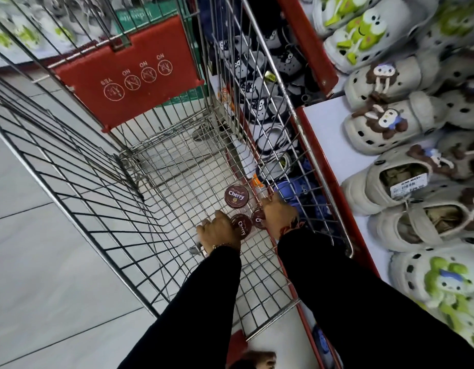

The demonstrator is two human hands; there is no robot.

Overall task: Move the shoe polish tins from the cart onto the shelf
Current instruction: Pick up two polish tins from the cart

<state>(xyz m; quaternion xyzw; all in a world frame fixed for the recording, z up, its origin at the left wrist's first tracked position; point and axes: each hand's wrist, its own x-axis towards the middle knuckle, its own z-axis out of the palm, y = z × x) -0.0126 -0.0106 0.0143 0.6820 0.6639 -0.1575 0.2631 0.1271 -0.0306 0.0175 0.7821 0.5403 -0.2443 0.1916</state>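
We see 3 tins (pixel 236 199) left in cart (pixel 124 198); none shelved. Left hand (pixel 219 231), right hand (pixel 277 214) each closing on 1, grip unclear.

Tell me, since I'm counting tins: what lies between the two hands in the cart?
In the head view, two Cherry tins lie between the left hand and the right hand; a third tin sits farther ahead.

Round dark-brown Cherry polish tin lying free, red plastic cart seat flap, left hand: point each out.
Round dark-brown Cherry polish tin (pixel 236 196): head view, lid centre.
Red plastic cart seat flap (pixel 129 75): head view, panel middle.
Left hand (pixel 219 231): head view, back of hand.
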